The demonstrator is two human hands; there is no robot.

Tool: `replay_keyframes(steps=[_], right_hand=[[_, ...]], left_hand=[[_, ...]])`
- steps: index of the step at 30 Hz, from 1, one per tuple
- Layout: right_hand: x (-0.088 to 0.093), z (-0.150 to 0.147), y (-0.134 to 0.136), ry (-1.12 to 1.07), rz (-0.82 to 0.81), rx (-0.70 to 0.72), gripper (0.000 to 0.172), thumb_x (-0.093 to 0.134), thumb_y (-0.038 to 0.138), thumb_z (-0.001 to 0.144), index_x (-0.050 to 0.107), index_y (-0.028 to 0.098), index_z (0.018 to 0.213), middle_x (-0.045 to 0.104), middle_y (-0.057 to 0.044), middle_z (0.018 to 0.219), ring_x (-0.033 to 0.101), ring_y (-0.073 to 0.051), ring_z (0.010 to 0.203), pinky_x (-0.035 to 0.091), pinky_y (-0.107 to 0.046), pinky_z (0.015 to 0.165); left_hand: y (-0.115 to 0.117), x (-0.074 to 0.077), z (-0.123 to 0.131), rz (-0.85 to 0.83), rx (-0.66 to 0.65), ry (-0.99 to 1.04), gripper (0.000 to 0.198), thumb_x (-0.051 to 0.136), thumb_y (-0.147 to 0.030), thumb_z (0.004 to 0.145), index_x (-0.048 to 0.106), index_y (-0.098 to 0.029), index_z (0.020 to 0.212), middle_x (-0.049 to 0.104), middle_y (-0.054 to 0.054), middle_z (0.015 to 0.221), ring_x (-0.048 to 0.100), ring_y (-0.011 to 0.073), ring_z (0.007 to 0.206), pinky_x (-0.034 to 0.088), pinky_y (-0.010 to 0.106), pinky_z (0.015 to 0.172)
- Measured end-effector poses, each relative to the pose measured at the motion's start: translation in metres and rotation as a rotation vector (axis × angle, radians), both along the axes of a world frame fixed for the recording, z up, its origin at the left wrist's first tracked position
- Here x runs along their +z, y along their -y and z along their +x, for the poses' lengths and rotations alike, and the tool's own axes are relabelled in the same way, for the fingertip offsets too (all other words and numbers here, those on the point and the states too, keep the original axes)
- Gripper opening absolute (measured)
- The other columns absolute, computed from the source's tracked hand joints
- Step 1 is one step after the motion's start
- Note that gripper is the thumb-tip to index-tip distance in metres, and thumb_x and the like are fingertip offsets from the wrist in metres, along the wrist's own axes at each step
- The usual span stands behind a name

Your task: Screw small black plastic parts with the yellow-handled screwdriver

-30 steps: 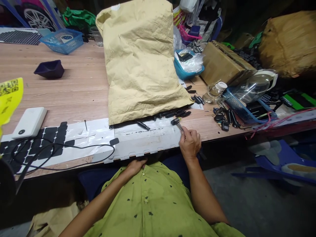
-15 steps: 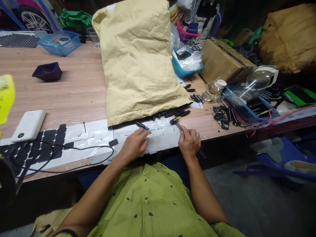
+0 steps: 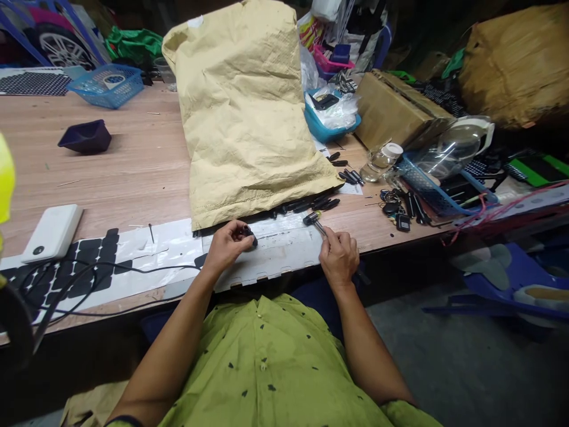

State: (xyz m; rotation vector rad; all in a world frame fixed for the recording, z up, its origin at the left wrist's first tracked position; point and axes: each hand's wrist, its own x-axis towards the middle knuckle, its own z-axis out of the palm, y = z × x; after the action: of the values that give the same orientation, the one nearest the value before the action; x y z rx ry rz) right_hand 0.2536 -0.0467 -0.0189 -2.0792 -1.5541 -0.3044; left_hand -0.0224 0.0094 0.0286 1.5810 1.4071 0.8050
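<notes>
Between the thumb and fingers of my left hand (image 3: pixel 229 244) is a small black piece (image 3: pixel 249 235), just above the white board (image 3: pixel 271 255) at the table's front edge. My right hand (image 3: pixel 340 256) is wrapped round the metal handle of a small hammer (image 3: pixel 312 220), whose dark head points away from me over the board's right end. Several black pieces (image 3: pixel 306 205) lie in a row along the lower edge of a large tan paper bag (image 3: pixel 244 118). More black pieces (image 3: pixel 351 177) lie to the right of the bag.
A white power bank (image 3: pixel 52 232), black cable (image 3: pixel 164 270) and sheet with black squares (image 3: pixel 95 261) lie at left. Farther back are a purple tray (image 3: pixel 85 137) and blue basket (image 3: pixel 106 85). Keys (image 3: pixel 402 222), a jar (image 3: pixel 382 161) and another blue basket (image 3: pixel 431 190) stand right.
My left hand has moved a little left and lifted the black piece that lay on the board by its fingertips. My right hand still grips the hammer, nearly unmoved.
</notes>
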Motion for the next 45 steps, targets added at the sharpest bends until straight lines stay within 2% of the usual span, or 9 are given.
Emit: replay_keyframes(steps=[4,7,11,19,27,30,34,39,45], right_hand=[[0.000,0.000,0.000,0.017,0.007,0.000,0.034,0.051,0.018,0.093,0.075,0.025,0.116,0.058,-0.009,0.091,0.046,-0.024,0.086,0.032,-0.034,0.072],[-0.001,0.001,-0.001,0.053,0.023,-0.008,0.033,0.052,0.018,0.093,0.076,0.025,0.114,0.058,-0.008,0.090,0.046,-0.023,0.084,0.031,-0.033,0.071],[-0.001,0.003,-0.001,0.058,0.034,-0.007,0.032,0.051,0.018,0.093,0.076,0.024,0.112,0.058,-0.008,0.090,0.046,-0.023,0.083,0.032,-0.034,0.071],[0.000,0.005,0.000,0.050,0.044,0.003,0.031,0.051,0.020,0.094,0.076,0.024,0.112,0.058,-0.009,0.090,0.046,-0.023,0.083,0.034,-0.034,0.071],[0.001,0.015,-0.001,-0.053,0.025,0.042,0.032,0.053,0.021,0.092,0.077,0.024,0.113,0.061,-0.008,0.089,0.051,-0.023,0.083,0.040,-0.035,0.071],[0.011,0.011,0.006,-0.177,0.029,0.113,0.034,0.049,0.024,0.095,0.075,0.023,0.117,0.065,-0.008,0.092,0.059,-0.023,0.087,0.047,-0.035,0.076],[0.029,-0.013,0.020,-0.320,0.054,0.313,0.035,0.046,0.029,0.101,0.072,0.022,0.121,0.071,-0.010,0.107,0.067,-0.022,0.100,0.054,-0.035,0.088],[0.039,-0.046,0.030,-0.444,-0.046,0.570,0.033,0.047,0.029,0.102,0.072,0.023,0.124,0.073,-0.009,0.106,0.070,-0.020,0.100,0.057,-0.032,0.087],[0.038,-0.056,0.031,-0.501,-0.067,0.620,0.033,0.048,0.027,0.102,0.072,0.023,0.124,0.074,-0.007,0.101,0.071,-0.019,0.096,0.059,-0.030,0.083]], left_hand=[[0.011,-0.007,-0.007,-0.015,-0.004,0.039,0.021,0.067,-0.032,0.076,0.067,-0.020,0.092,0.065,0.001,0.083,0.062,0.0162,0.077,0.052,0.030,0.074],[0.016,-0.009,-0.012,0.088,-0.057,-0.067,0.021,0.068,-0.030,0.079,0.070,-0.022,0.098,0.069,0.003,0.093,0.064,0.0198,0.090,0.052,0.035,0.086],[0.019,-0.012,-0.017,0.223,-0.153,-0.232,0.024,0.074,-0.032,0.080,0.073,-0.023,0.102,0.071,0.005,0.100,0.061,0.0237,0.100,0.050,0.038,0.091],[0.023,-0.021,-0.019,0.239,-0.128,-0.321,0.021,0.070,-0.029,0.084,0.076,-0.024,0.104,0.069,0.004,0.096,0.057,0.0241,0.096,0.047,0.038,0.089],[0.011,-0.021,0.008,0.172,-0.080,-0.365,0.018,0.073,-0.032,0.080,0.080,-0.028,0.097,0.070,0.003,0.091,0.056,0.0249,0.094,0.044,0.039,0.088],[0.011,-0.019,0.012,0.158,-0.077,-0.376,0.017,0.073,-0.032,0.080,0.080,-0.029,0.096,0.071,0.002,0.090,0.056,0.0248,0.094,0.043,0.040,0.089],[0.012,-0.017,0.012,0.130,-0.076,-0.375,0.018,0.073,-0.030,0.080,0.080,-0.028,0.096,0.072,0.003,0.092,0.056,0.0254,0.096,0.043,0.040,0.090],[0.012,-0.016,0.013,0.117,-0.069,-0.346,0.017,0.074,-0.032,0.079,0.081,-0.029,0.094,0.073,0.003,0.093,0.057,0.0260,0.097,0.043,0.040,0.090],[0.013,-0.016,0.014,0.113,-0.063,-0.334,0.018,0.074,-0.031,0.079,0.081,-0.030,0.095,0.073,0.003,0.094,0.057,0.0261,0.099,0.043,0.040,0.091]])
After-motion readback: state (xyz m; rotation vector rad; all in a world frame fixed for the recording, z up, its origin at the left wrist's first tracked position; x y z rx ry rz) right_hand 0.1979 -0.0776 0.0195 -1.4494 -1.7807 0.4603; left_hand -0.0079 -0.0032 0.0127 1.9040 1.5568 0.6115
